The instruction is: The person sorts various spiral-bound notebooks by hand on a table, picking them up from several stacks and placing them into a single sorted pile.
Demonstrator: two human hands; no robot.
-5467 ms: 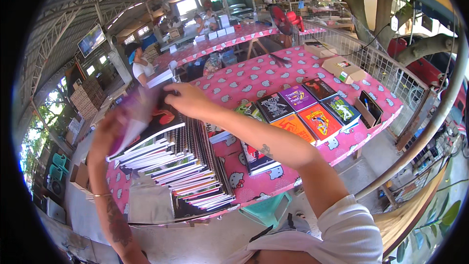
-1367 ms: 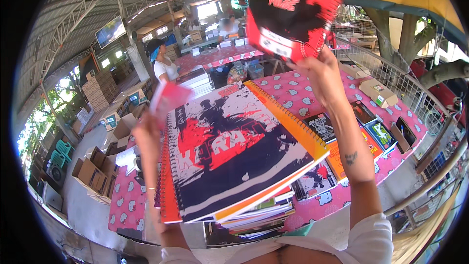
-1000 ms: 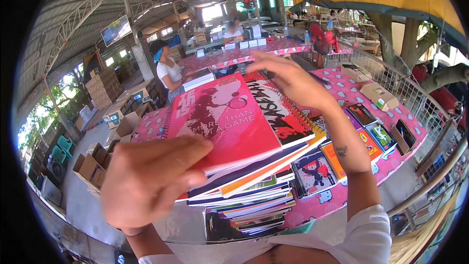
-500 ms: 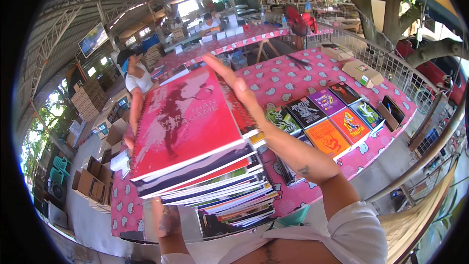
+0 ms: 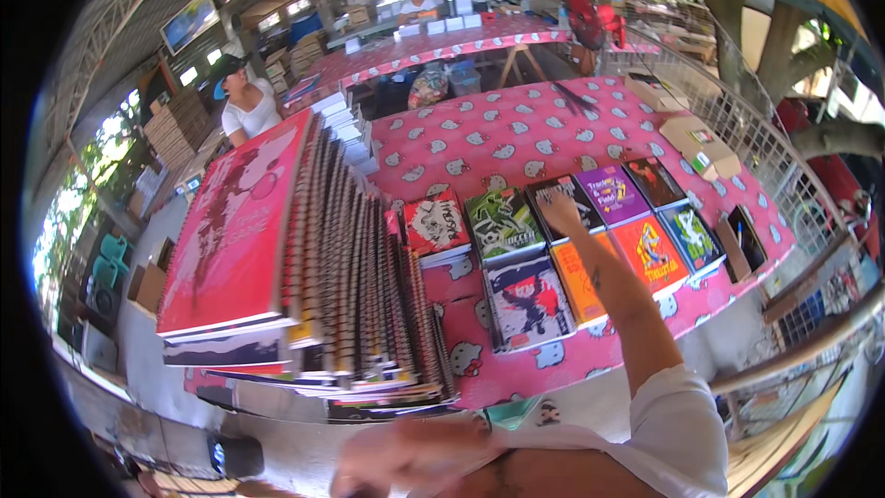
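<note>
Open-sided shed, metal roof trusses overhead, trees beyond at left and right. Long table (image 5: 516, 129) under a pink patterned cloth fills the middle; a second pink table (image 5: 433, 37) stands farther back.

Tall stack of spiral-bound notebooks (image 5: 341, 258) at left and near, carried close to the body, red-and-white cover on top. It blocks the view of the table's left end and of most of the left arm. Left hand (image 5: 415, 452) is under the stack's near edge, fingers curled against the bottom books, blurred; it bears the stack from below.

Laid flat on the table, right of the stack: eight notebooks (image 5: 525, 300) counted in two rows, covers all different. Right hand (image 5: 560, 212) reaches out over them, fingers together, fingertips resting on the dark notebook (image 5: 553, 192) in the far row; nothing clasped.

Two cardboard boxes (image 5: 696, 143) at the far right edge of the table. Wire fence (image 5: 765, 148) just behind them.

One person in a cap and white top (image 5: 244, 106) stands far left; another is seated at the far table
</note>
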